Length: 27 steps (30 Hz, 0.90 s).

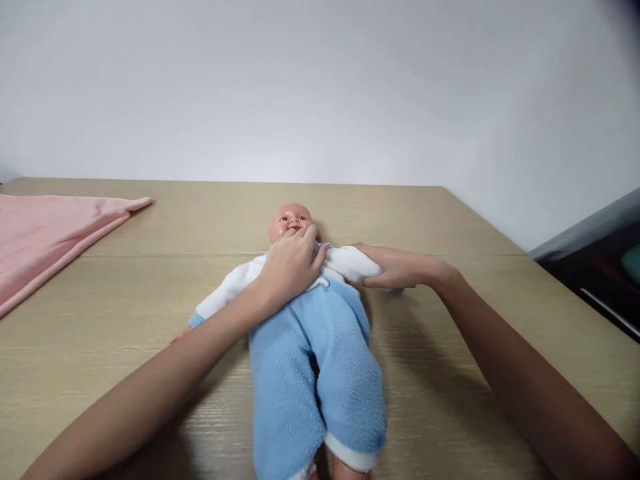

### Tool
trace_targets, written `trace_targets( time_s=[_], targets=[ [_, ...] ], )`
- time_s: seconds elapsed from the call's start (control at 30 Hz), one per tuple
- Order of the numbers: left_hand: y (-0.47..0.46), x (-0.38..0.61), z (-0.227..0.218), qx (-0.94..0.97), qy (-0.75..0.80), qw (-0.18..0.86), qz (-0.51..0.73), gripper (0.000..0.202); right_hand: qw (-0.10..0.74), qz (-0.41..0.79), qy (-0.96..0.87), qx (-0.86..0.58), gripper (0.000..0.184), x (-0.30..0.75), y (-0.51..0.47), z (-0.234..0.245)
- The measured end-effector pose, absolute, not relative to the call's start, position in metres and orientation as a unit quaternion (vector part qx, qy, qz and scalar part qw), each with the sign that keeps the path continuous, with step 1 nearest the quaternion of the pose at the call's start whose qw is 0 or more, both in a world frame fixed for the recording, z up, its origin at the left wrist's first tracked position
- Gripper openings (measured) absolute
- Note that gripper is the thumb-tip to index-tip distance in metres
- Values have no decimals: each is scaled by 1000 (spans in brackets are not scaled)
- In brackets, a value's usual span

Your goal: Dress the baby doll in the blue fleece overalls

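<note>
Both closed: left hand [290,267] doll collar [320,257], right hand [395,268] sleeve [350,263]

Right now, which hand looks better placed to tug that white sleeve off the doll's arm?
Probably the right hand: it already grips the white sleeve at its end. The left hand rests on the doll at its chest, under the chin.

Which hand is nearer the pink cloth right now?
Left. The left hand rests on the doll's chest by its chin, on the side toward the pink cloth. The right hand grips the doll's white sleeve on the far side.
</note>
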<state>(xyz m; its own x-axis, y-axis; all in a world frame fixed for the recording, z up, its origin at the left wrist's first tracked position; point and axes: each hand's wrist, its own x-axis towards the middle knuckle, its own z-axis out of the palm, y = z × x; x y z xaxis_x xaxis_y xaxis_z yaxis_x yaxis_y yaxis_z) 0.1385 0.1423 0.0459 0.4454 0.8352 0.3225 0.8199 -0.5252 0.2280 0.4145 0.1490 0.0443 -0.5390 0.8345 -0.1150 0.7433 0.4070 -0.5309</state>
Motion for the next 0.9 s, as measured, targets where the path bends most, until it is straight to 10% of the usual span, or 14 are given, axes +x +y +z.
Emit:
trace_targets(
  time_s=[0.13, 0.57, 0.9],
  targets=[
    [148, 123, 63, 866, 461, 96, 168, 24, 67, 288, -828, -476, 90, 406, 149, 48],
    [160, 111, 59, 851, 417, 241, 209, 23, 183, 373, -739, -530, 21, 359, 180, 28],
    [157, 123, 63, 851, 451, 201, 179, 15, 125, 630, -647, -410, 32, 367, 227, 20]
  ],
)
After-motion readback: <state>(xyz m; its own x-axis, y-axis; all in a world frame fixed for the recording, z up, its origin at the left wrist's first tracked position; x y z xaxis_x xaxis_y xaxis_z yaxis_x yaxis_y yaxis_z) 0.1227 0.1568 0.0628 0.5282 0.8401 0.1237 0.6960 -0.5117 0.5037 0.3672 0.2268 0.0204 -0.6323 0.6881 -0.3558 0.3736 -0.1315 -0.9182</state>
